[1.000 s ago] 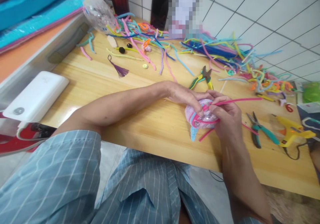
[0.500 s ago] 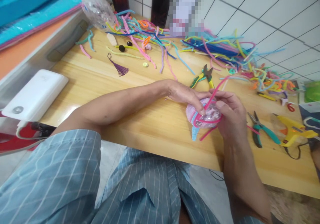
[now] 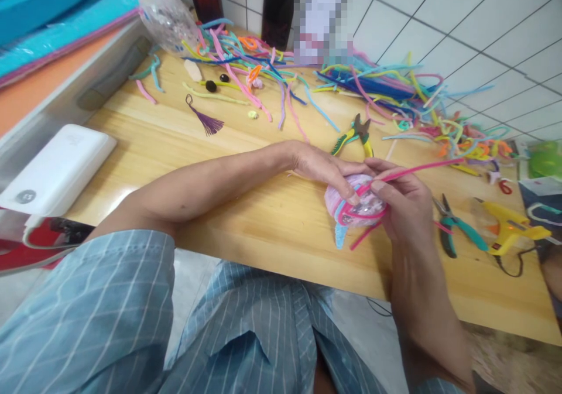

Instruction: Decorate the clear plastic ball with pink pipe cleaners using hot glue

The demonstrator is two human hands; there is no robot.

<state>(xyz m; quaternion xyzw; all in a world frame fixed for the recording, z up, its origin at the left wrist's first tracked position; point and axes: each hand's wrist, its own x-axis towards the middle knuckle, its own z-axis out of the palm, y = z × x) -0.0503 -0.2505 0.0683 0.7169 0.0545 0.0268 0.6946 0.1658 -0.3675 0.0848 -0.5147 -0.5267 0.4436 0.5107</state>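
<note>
Between my hands is a rounded lilac fuzzy craft piece [image 3: 332, 197] with a silvery, shiny middle and a light blue tab sticking down. A hot-pink pipe cleaner [image 3: 432, 165] loops round its face; one long end points out to the right. My left hand [image 3: 327, 168] grips the piece from the far left side, thumb pressed on its face. The thumb and fingertips of my right hand [image 3: 404, 198] pinch the pink pipe cleaner at the upper right of the piece. Fingers behind the piece are hidden.
Yellow-handled cutters [image 3: 357, 133] lie just beyond my hands. Teal pliers [image 3: 456, 227] and a yellow glue gun [image 3: 511, 227] with a cord lie to the right. Heaped pipe cleaners [image 3: 373, 86] line the wall. A purple tassel [image 3: 208, 122] and a white power bank [image 3: 59, 168] are left.
The long pink end, which stood up and away from me, now lies over to the right. My right fingertips have shifted onto it; my left hand keeps its hold.
</note>
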